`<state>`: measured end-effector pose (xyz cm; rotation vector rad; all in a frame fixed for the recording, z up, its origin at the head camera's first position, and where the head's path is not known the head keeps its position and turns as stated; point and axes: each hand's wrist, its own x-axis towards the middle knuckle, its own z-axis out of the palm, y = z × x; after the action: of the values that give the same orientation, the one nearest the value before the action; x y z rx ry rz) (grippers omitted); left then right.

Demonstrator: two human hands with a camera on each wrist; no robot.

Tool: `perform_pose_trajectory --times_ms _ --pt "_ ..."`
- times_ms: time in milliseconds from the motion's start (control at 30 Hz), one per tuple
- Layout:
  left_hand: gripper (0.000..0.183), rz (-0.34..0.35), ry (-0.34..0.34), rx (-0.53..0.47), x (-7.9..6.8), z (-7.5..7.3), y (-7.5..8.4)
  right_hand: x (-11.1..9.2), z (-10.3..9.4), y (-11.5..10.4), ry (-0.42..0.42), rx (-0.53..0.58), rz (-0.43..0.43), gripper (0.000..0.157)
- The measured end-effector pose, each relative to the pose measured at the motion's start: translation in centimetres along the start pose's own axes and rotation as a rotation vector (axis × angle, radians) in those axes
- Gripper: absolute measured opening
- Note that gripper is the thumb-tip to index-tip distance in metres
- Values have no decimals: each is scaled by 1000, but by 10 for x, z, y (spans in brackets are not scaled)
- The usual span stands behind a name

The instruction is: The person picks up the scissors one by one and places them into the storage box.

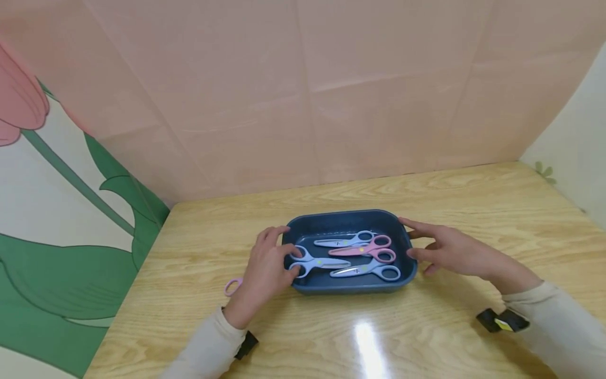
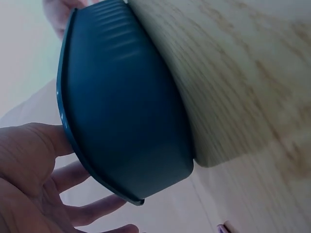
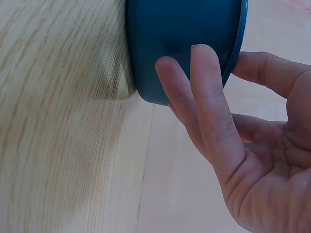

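Note:
A dark blue plastic bin [image 1: 352,289] sits on the table with several scissors lying in it. My left hand [image 1: 267,263] reaches over the bin's left rim, its thumb and fingers bent at the handle loops of light blue scissors [image 1: 326,262]. These scissors point right, near pink scissors [image 1: 360,250] and other light blue scissors [image 1: 364,271]. In the left wrist view the bin wall hides the fingertips. At the right end, my right hand [image 1: 447,250] holds the bin, thumb at the rim and fingers [image 3: 209,87] along the outer wall.
A pink handle loop [image 1: 232,287] lies on the table left of the bin, mostly covered by the left wrist. Behind the wood-grain table [image 1: 227,216] rises a pinkish covered wall [image 1: 303,105]. A flower-patterned panel [image 1: 71,237] stands to the left.

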<state>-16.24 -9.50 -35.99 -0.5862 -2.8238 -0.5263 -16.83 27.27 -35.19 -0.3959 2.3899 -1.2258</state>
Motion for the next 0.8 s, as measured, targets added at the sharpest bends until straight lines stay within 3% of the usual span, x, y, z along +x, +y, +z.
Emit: perform_pose_trajectory --times_ms 167,600,667,800 --pt "13 -5 -7 -9 -1 2 1 0 0 -1 0 1 5 80" --pt "11 -48 -131 -28 1 7 0 0 0 -1 -4 17 19 81" --pt "13 -62 -127 -50 1 4 1 0 0 0 -4 18 17 81" --pt "15 -65 -48 -93 -2 -9 -2 0 0 0 1 15 7 80"
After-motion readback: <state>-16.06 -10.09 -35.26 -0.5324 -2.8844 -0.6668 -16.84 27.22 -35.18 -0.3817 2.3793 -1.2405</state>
